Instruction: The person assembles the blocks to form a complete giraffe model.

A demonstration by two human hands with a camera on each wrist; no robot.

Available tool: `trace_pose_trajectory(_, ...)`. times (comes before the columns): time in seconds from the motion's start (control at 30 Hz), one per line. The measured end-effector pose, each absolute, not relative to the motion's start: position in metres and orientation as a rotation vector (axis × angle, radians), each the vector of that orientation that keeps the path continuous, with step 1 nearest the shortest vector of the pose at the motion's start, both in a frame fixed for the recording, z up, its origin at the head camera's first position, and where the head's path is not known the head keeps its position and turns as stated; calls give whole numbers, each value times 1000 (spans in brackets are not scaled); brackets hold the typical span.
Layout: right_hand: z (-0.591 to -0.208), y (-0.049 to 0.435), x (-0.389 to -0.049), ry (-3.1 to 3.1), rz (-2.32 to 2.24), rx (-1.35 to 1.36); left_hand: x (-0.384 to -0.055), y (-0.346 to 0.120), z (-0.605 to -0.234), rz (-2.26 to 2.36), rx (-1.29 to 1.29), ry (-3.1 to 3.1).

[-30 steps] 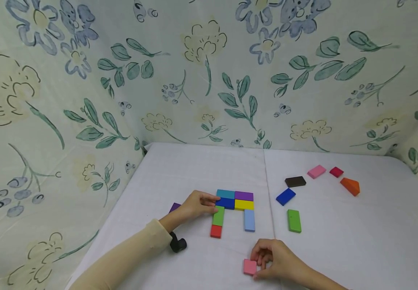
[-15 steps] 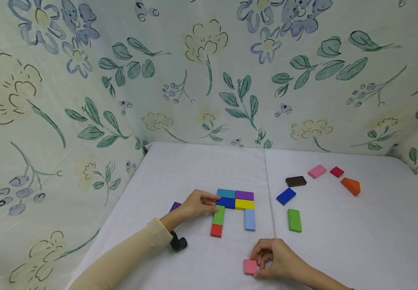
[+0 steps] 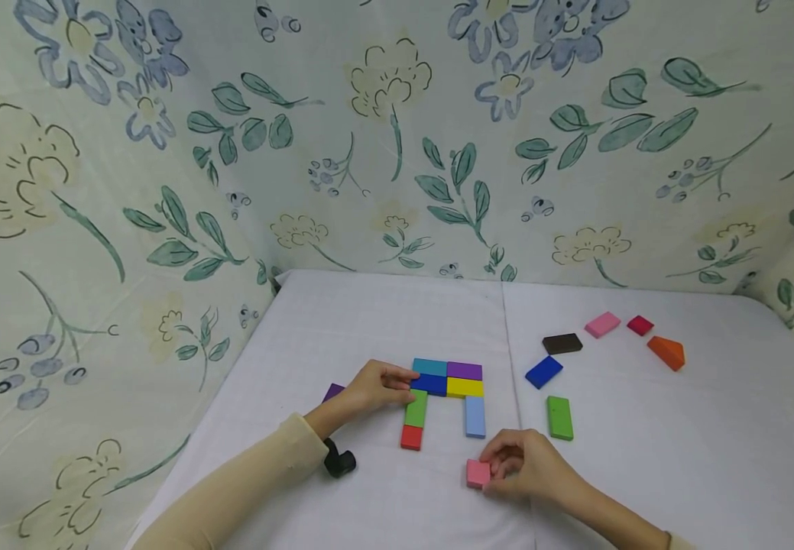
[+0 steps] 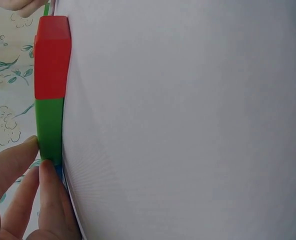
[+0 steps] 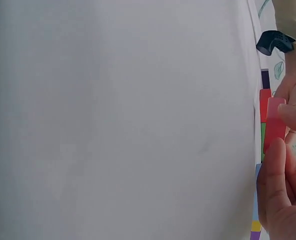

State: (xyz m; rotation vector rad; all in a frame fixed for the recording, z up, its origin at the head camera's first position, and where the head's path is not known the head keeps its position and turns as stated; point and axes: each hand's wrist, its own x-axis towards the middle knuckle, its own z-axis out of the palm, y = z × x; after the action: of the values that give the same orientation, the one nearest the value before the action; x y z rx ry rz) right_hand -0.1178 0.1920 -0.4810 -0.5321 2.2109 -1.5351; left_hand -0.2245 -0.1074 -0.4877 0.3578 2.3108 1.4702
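A flat figure of coloured blocks lies mid-table: teal (image 3: 431, 367) and purple (image 3: 464, 371) above dark blue (image 3: 431, 384) and yellow (image 3: 465, 388). Below run a green block (image 3: 416, 410) with a red block (image 3: 411, 438) at its end, and a light blue block (image 3: 475, 418). My left hand (image 3: 374, 386) rests at the figure's left side, fingertips touching the dark blue and green blocks. Between thumb and fingers, my right hand (image 3: 534, 467) pinches a small pink block (image 3: 477, 473), nearer me than the light blue one; the right wrist view shows the pink block (image 5: 275, 122) edge-on.
To the right lie loose blocks: blue (image 3: 543, 372), dark brown (image 3: 562, 344), pink (image 3: 602, 325), red (image 3: 640, 325), orange (image 3: 667, 352) and green (image 3: 559, 418). A purple block (image 3: 332, 393) is partly hidden by my left wrist, which wears a black device (image 3: 339, 463).
My right hand has moved away from me, toward the figure, carrying the pink block slightly rightward as well. The left hand and the figure's blocks stay where they were.
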Motion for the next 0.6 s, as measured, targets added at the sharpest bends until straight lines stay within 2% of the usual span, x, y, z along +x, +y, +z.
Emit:
trace_pose_trajectory(0.17, -481, 192, -124, 2259, -1495, -438, -224, -107, -488, 1482, 353, 2291)
trace_pose_trajectory(0.6, -481, 189, -135, 2347, -1486, -478, -224, -107, -488, 1496, 352, 2287)
